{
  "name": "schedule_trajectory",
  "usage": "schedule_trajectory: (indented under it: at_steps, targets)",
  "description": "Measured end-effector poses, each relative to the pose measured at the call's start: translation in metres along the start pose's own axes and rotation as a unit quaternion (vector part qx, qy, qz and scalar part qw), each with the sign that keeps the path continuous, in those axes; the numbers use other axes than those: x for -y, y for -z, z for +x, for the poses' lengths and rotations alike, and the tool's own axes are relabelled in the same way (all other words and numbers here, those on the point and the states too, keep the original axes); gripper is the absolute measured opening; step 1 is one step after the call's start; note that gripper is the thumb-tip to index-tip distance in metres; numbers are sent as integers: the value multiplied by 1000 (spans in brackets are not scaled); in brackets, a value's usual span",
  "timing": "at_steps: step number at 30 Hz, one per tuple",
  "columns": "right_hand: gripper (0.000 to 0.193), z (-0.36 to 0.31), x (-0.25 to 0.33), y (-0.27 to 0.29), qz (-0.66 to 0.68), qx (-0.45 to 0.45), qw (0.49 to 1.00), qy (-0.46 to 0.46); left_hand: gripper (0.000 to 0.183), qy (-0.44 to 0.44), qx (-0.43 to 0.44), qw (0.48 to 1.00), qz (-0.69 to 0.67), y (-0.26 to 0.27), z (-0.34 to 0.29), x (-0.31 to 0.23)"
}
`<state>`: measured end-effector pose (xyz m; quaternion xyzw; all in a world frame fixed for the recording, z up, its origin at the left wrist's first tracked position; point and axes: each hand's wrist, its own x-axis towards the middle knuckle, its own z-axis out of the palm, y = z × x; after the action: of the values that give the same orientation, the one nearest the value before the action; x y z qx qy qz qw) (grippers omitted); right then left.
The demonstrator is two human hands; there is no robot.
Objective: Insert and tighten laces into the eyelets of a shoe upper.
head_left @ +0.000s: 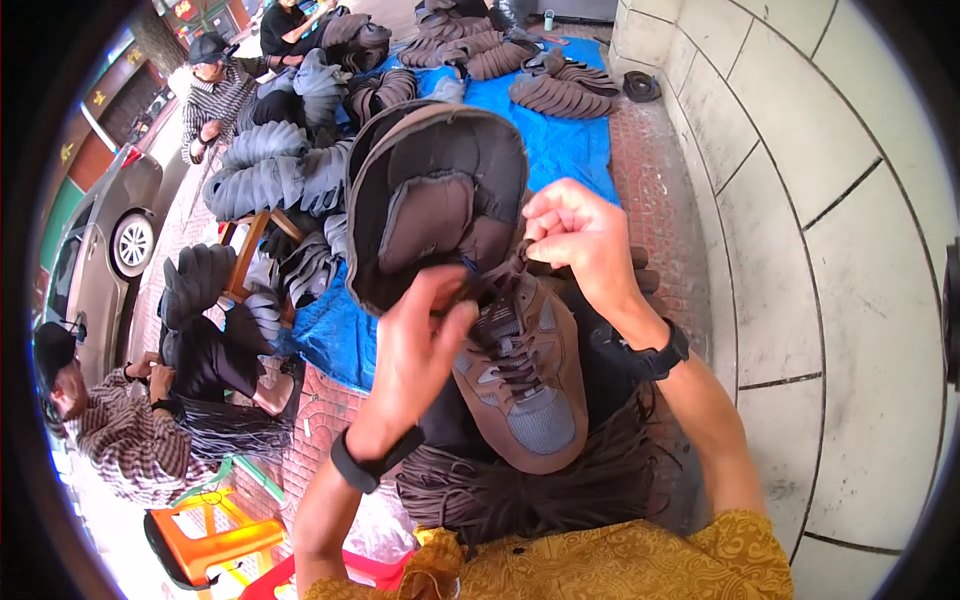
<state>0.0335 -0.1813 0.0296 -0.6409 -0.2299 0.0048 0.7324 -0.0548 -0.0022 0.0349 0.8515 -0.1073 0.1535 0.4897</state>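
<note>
A brown and grey shoe upper point(540, 425) lies over my lap with its toe toward me, dark laces point(520, 365) threaded through the front. Behind the laced part, its wide padded opening point(430, 210) spreads upward, showing the dark lining. My right hand point(580, 240) pinches a dark shoelace at the top of the lacing, thumb against bent fingers. On the left side of the lacing, my left hand point(415, 335) curls its thumb and index finger around the lace; this grip is slightly blurred. A thick bundle of dark brown laces point(500, 495) lies across my lap below the toe.
A blue sheet point(570, 150) ahead carries rows of stacked uppers point(565, 95). A tiled wall point(770, 190) closes the right side. At left are a seated person point(130, 430), an orange plastic stool point(215, 535) and a parked car point(105, 240). Other people sit at the far left.
</note>
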Motion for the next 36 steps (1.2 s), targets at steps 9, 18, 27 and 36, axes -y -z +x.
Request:
schedule_trajectory:
  at_steps: [9, 18, 27, 36]
  targets:
    - [50, -59, -55, 43, -143, 44, 954, -261, 48, -348, 246, 837, 344, -13, -86, 20]
    - [56, -64, -62, 51, 95, 101, 951, -276, 37, -404, 120, 865, 273, -6, -58, 12]
    - [43, -58, -68, 32, -131, 16, 987, -92, 43, -385, 78, 888, 240, -16, -2, -26]
    - [33, -31, -97, 39, 164, 98, 964, -185, 33, 261, 57, 964, 3, 33, -29, 43]
